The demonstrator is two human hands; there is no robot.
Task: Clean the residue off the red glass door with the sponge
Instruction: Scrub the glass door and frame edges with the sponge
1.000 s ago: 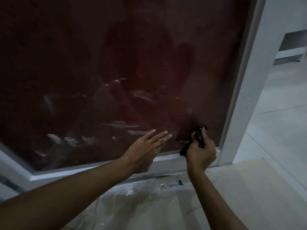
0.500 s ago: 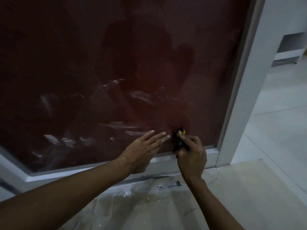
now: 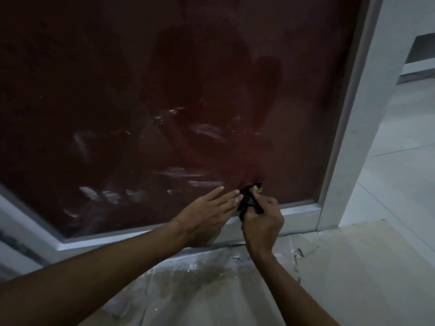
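Head view: one red glass door, one grey frame, two hands. Right hand grips one dark sponge, yellow at its tip, against the glass near the lower right corner. Left hand, fingers straight, lies flat on the glass just left of it. Several white residue streaks. No legible writing.

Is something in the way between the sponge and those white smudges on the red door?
Yes. The left hand rests flat on the red glass door, right beside the sponge that the right hand grips. The white smears lie to the left, past that hand's fingers.
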